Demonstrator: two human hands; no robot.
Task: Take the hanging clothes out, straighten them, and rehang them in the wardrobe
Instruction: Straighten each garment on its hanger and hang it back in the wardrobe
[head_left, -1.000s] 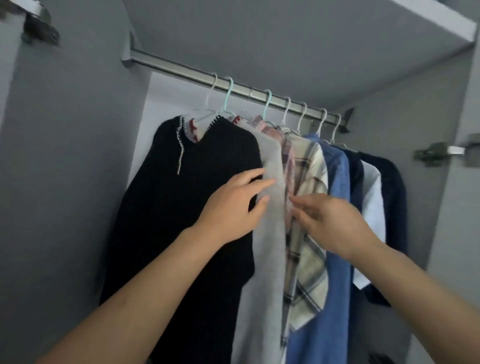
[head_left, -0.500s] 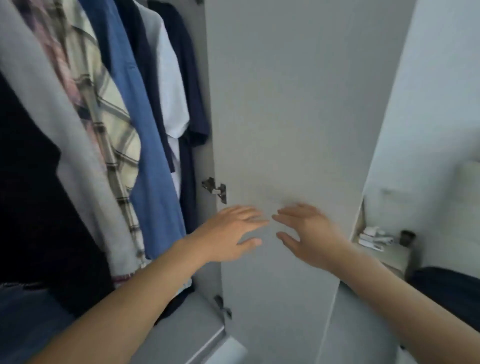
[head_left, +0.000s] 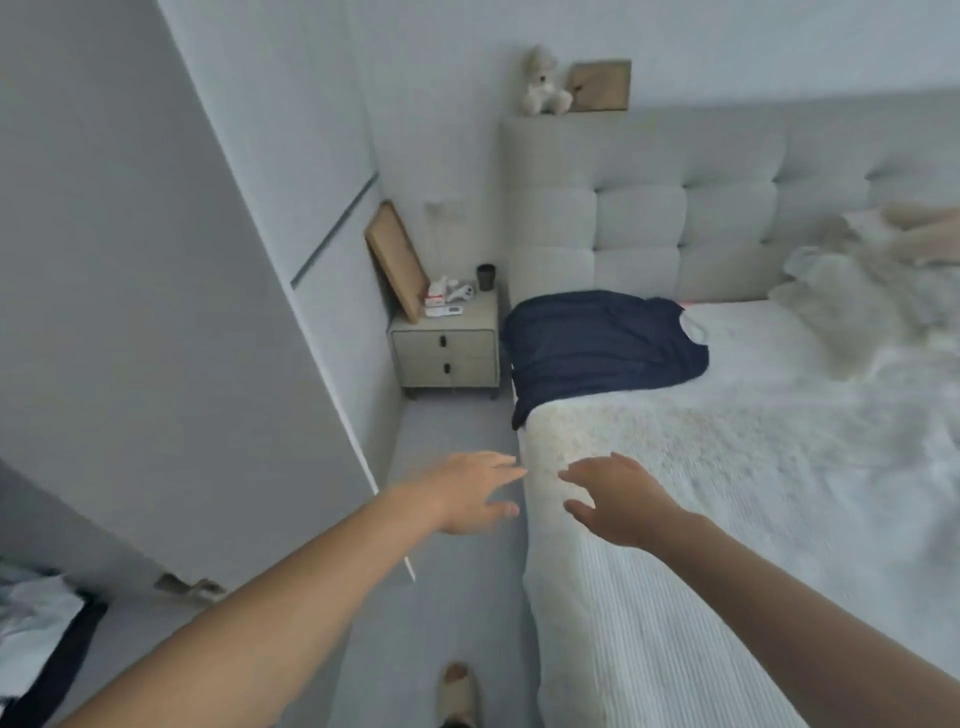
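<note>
While both hands, left hand (head_left: 467, 493) and right hand (head_left: 615, 499), are reaching spread and empty, a navy garment (head_left: 597, 343) at twelve o'clock is lying on the bed (head_left: 779, 467), not yet rehung.

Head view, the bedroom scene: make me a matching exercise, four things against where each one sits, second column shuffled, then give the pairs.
Things:
1. dark blue garment
2. plush toy
3. black cup
4. slipper

Places:
A. on the floor at the bottom edge of the view
B. on top of the headboard
C. spread on the bed, near its head end
D. on the nightstand

Pairs: 1-C, 2-B, 3-D, 4-A
</note>
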